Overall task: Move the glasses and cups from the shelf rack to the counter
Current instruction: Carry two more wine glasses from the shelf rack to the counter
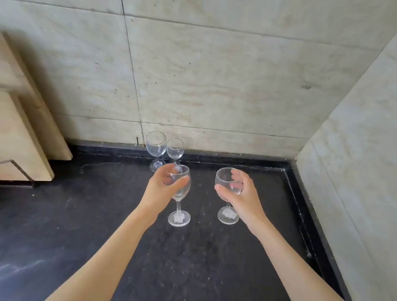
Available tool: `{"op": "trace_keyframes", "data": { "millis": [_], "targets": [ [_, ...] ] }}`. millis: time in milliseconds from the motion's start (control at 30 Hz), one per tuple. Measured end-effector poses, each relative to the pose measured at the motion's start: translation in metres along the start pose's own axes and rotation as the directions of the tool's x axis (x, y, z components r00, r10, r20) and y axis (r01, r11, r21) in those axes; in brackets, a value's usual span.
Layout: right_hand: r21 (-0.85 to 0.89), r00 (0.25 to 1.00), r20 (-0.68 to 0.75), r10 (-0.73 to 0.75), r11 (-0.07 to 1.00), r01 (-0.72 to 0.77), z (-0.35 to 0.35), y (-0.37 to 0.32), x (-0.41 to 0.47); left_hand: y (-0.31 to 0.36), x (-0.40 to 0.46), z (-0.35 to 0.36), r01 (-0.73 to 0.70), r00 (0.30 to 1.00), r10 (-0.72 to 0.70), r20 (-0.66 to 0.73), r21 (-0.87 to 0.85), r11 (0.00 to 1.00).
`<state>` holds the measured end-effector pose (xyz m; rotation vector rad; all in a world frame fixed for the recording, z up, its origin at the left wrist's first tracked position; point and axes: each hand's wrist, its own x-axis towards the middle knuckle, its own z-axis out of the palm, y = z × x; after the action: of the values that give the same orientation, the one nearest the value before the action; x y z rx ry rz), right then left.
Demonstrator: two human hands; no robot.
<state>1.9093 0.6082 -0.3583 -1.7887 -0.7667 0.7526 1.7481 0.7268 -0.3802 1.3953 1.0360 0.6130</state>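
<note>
Two glasses could tip over.
Your left hand [164, 183] grips one wine glass [180, 192] and your right hand [239, 194] grips another glass [229, 178], mid-frame on the dark counter [83, 236]; let go gently, or they knock the two back glasses [156, 145].

The counter [204, 262] is black stone with fine pale speckling and a dull grey sheen at the near left. The wall tiles [225, 79] behind and at right are pale beige-grey with faint tan veining, scattered dark specks and thin dark joint lines. The panels [6, 113] at left are light tan with a soft marbled pattern. All four wine glasses [156, 145] are clear and colourless.
</note>
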Motion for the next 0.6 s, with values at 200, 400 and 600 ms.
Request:
{"op": "trace_keyframes", "data": {
  "millis": [200, 400, 600],
  "targets": [
    [-0.081, 0.998, 0.011, 0.056, 0.995, -0.054, 0.009, 0.018, 0.079, 0.003, 0.069, 0.023, -0.063, 0.998, 0.058, 0.041, 0.143, 0.988],
    [-0.117, 0.993, 0.02, 0.118, 0.987, -0.115, 0.016, 0.043, 0.143, -0.004, 0.124, 0.042, -0.112, 0.994, 0.106, 0.035, 0.303, 0.946],
    [-0.123, 0.991, 0.052, 0.12, 0.986, -0.113, 0.021, 0.063, 0.186, -0.017, 0.156, 0.065, -0.124, 0.992, 0.101, 0.078, 0.402, 0.907]
  ]
}}
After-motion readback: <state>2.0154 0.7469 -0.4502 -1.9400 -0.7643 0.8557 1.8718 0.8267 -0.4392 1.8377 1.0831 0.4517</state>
